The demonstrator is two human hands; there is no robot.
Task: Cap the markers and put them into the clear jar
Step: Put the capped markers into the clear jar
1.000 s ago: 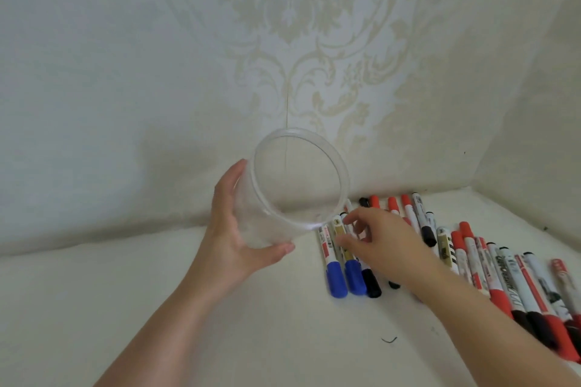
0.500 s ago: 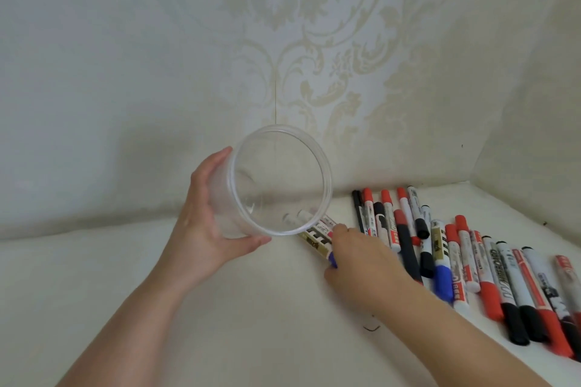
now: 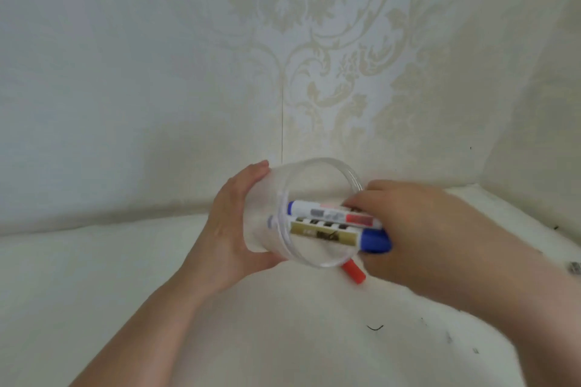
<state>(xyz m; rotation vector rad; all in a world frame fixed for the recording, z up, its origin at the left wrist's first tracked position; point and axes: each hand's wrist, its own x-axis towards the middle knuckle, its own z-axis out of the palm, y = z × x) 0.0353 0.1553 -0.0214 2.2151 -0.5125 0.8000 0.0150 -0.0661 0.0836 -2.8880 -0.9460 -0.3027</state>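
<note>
Holding the clear jar (image 3: 301, 214) tipped on its side, the left hand (image 3: 232, 229) wraps around the closed end, with the thumb under the wall and the fingers over the top, so that the open mouth faces to the right, toward the right hand (image 3: 405, 229). The jar is lifted a little above the white surface (image 3: 220, 339), near its back edge where the patterned wall (image 3: 157, 72) begins. The right hand grips a small bundle of markers (image 3: 333, 223) by their capped ends, its fingers curled around them; a blue cap (image 3: 375, 240) shows at the palm and a red cap (image 3: 353, 273) sticks out below the rim. I count perhaps three markers, but the picture is blurred and the hand covers some of them. The long axis of the bundle is almost level and points left, in line with the axis of the jar, and the front ends are already past the rim, inside the jar. This alignment is what matters for the coming move: I judge that the right hand only needs to push further left and then loosen its fingers, while the left hand keeps the jar steady. The red-capped marker seems to lie lower, and it could catch on the rim.
</note>
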